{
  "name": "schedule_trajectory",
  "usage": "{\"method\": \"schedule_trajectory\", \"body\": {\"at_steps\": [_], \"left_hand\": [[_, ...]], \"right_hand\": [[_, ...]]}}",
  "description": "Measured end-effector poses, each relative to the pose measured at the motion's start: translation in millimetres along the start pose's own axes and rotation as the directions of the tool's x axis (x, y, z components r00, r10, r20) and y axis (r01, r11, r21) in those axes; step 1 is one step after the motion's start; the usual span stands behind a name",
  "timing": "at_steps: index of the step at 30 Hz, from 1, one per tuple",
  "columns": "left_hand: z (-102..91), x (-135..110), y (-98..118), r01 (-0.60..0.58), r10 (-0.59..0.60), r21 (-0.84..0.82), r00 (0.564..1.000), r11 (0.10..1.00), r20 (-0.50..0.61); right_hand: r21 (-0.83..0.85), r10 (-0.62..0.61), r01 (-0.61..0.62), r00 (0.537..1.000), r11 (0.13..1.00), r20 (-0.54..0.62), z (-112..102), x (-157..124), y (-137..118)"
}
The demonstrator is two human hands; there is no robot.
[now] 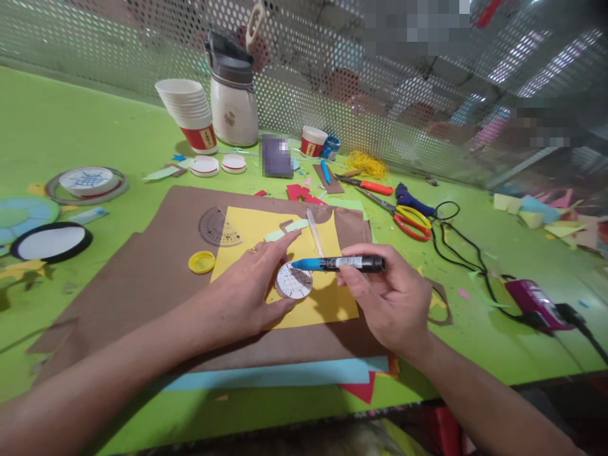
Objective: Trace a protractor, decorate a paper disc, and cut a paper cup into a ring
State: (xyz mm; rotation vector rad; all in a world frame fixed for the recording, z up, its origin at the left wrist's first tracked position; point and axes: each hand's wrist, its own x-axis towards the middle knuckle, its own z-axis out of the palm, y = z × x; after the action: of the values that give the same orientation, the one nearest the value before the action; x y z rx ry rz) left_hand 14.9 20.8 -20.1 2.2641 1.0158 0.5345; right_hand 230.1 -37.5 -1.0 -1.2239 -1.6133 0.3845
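Observation:
A small round white lid-like disc (295,288) with a dark grid drawn on top rests on a yellow paper sheet (342,304). My left hand (247,285) lies beside it, thumb and fingers closed around its edge. Pinched in my right hand (394,297) is a blue-and-black marker (351,263), held nearly level. Its blue end points left, over the disc's upper part; whether the tip touches is hard to tell. Under the yellow sheet is brown cardboard (142,278), with a clear protractor (218,228), a yellow cap (201,261) and a white pen (313,231) nearby.
Scissors (408,218), a glue gun (413,199) and a black cord lead to a purple power adapter (539,304) at right. Stacked paper cups (187,114) and a flask (232,107) stand behind. Tape rolls (51,242) lie left; paper scraps (546,212) lie right.

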Motion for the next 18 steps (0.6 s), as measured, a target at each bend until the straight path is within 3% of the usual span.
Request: {"method": "schedule_trajectory", "body": {"at_steps": [6,12,18], "left_hand": [[0.4,0.1,-0.6,-0.005,0.005,0.012,1.0,1.0,0.001],[0.4,0.8,0.9,0.014,-0.014,-0.001,1.0,1.0,0.011],[0.7,0.1,1.8,0.014,-0.014,0.0,1.0,1.0,0.008]], "right_hand": [[-0.075,-0.035,0.036,0.999,0.997,0.013,0.6,2.0,0.4],[-0.006,0.009,-0.009,1.0,1.0,0.007,0.1,0.3,1.5],[-0.044,0.006,-0.007,1.0,0.999,-0.021,-1.0,-0.8,1.7]]}}
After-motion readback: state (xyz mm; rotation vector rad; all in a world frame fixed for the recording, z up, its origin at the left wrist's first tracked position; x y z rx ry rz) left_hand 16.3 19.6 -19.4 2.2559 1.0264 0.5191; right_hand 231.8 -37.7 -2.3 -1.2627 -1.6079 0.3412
